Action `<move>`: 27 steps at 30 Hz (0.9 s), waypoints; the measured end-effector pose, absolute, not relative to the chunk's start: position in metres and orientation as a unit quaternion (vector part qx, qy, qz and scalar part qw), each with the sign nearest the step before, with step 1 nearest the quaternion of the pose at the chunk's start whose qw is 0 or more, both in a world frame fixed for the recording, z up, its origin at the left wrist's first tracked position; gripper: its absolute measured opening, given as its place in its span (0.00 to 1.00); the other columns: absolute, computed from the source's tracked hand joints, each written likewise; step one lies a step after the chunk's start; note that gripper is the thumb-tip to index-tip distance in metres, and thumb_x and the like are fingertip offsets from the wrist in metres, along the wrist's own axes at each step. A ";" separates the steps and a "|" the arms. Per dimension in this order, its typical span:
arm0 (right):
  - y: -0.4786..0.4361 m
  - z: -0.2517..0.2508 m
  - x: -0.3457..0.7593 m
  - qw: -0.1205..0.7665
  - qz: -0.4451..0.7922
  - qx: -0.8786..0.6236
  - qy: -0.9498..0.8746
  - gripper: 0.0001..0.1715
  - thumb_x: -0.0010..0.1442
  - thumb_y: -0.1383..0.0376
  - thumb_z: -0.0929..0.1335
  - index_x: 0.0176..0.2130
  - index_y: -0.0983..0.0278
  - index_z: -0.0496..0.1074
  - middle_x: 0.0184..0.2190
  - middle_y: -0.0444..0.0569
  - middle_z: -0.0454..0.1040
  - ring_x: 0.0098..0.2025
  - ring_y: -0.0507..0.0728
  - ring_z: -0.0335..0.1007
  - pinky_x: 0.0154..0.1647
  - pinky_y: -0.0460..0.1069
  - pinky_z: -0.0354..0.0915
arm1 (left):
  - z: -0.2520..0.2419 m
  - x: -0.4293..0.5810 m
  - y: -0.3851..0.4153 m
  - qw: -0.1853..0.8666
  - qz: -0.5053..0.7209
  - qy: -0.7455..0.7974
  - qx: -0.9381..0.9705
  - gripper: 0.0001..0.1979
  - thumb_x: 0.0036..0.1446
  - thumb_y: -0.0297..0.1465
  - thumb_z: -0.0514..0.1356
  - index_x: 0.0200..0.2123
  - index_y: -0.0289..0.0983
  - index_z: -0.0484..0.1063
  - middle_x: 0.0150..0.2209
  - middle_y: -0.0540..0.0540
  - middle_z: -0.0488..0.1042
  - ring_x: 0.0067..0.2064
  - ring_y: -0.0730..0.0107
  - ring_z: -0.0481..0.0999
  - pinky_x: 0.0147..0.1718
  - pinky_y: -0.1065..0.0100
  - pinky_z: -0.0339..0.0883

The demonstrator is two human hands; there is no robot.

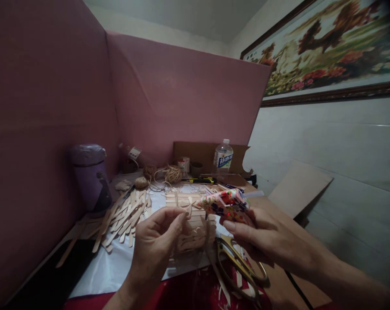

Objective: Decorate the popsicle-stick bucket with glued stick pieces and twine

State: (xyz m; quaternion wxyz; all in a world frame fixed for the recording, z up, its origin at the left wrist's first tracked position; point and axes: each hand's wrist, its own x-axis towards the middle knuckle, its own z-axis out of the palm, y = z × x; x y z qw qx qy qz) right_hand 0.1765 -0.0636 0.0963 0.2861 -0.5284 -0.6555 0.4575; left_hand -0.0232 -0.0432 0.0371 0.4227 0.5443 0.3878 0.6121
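Note:
My right hand (259,232) is wrapped round a flower-patterned hot glue gun (225,203), which has a clear glue stick (254,194) jutting from its back. The gun's nozzle points left. Close to that tip, my left hand (164,234) pinches a small pale piece (191,206) that looks like wood. Beneath both hands stands a box-like piece built of craft sticks (195,237), partly hidden by my fingers. Scissors (240,267) with brass-coloured handles lie below my right hand, among wood scraps.
Loose craft sticks (125,219) are heaped at the left, near a purple cylinder (90,178). Behind are a ball of twine (173,174), a yellow-black cutter (203,181) and a plastic bottle (223,157). A pink partition (182,94) closes off the back and left.

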 end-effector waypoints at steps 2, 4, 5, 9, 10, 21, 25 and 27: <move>-0.059 0.097 0.181 0.265 0.461 -0.541 -0.651 0.25 0.55 0.48 0.65 0.22 0.62 0.57 0.13 0.36 0.54 0.14 0.45 0.47 0.12 0.43 0.44 | 0.038 -0.021 -0.043 0.419 0.610 0.390 0.549 0.08 0.50 0.33 0.63 0.29 0.33 0.76 0.22 0.48 0.76 0.24 0.74 0.73 0.24 0.75 0.67; -0.056 0.098 0.183 0.251 0.455 -0.552 -0.651 0.25 0.56 0.47 0.65 0.22 0.62 0.57 0.13 0.36 0.53 0.14 0.45 0.47 0.12 0.43 0.44 | 0.038 -0.020 -0.043 0.417 0.611 0.387 0.551 0.08 0.50 0.33 0.63 0.29 0.33 0.75 0.22 0.48 0.76 0.24 0.74 0.73 0.24 0.75 0.67; -0.054 0.098 0.184 0.249 0.447 -0.559 -0.653 0.25 0.56 0.48 0.65 0.22 0.62 0.57 0.13 0.36 0.53 0.14 0.45 0.48 0.12 0.43 0.44 | 0.038 -0.020 -0.043 0.419 0.612 0.383 0.551 0.08 0.50 0.33 0.63 0.29 0.33 0.75 0.22 0.48 0.76 0.24 0.74 0.73 0.24 0.75 0.67; -0.052 0.100 0.182 0.252 0.422 -0.568 -0.660 0.23 0.55 0.49 0.67 0.25 0.63 0.60 0.14 0.37 0.57 0.14 0.45 0.49 0.12 0.43 0.44 | 0.037 -0.019 -0.043 0.422 0.618 0.371 0.550 0.08 0.49 0.33 0.63 0.28 0.33 0.75 0.22 0.48 0.76 0.24 0.74 0.73 0.24 0.75 0.68; -0.052 0.101 0.181 0.250 0.422 -0.564 -0.664 0.22 0.55 0.49 0.66 0.25 0.63 0.60 0.14 0.37 0.57 0.14 0.45 0.48 0.12 0.43 0.44 | 0.037 -0.019 -0.043 0.420 0.617 0.371 0.552 0.07 0.49 0.33 0.63 0.28 0.33 0.75 0.22 0.48 0.76 0.24 0.74 0.73 0.24 0.75 0.68; -0.049 0.101 0.181 0.228 0.420 -0.564 -0.674 0.24 0.54 0.46 0.66 0.25 0.63 0.59 0.14 0.37 0.56 0.14 0.44 0.48 0.13 0.43 0.41 | 0.037 -0.017 -0.044 0.415 0.612 0.379 0.556 0.08 0.50 0.33 0.62 0.29 0.34 0.75 0.21 0.48 0.75 0.23 0.74 0.73 0.24 0.75 0.67; -0.048 0.103 0.180 0.217 0.423 -0.559 -0.679 0.25 0.54 0.46 0.66 0.24 0.63 0.58 0.14 0.36 0.55 0.14 0.44 0.47 0.13 0.43 0.40 | 0.036 -0.018 -0.045 0.412 0.615 0.378 0.556 0.07 0.50 0.33 0.62 0.29 0.34 0.75 0.21 0.49 0.75 0.24 0.74 0.73 0.25 0.75 0.68; -0.049 0.104 0.179 0.209 0.423 -0.566 -0.676 0.26 0.54 0.45 0.66 0.23 0.63 0.57 0.14 0.36 0.55 0.14 0.44 0.47 0.13 0.43 0.40 | 0.035 -0.018 -0.045 0.415 0.609 0.378 0.560 0.07 0.50 0.33 0.62 0.29 0.34 0.75 0.21 0.48 0.75 0.24 0.74 0.73 0.25 0.75 0.68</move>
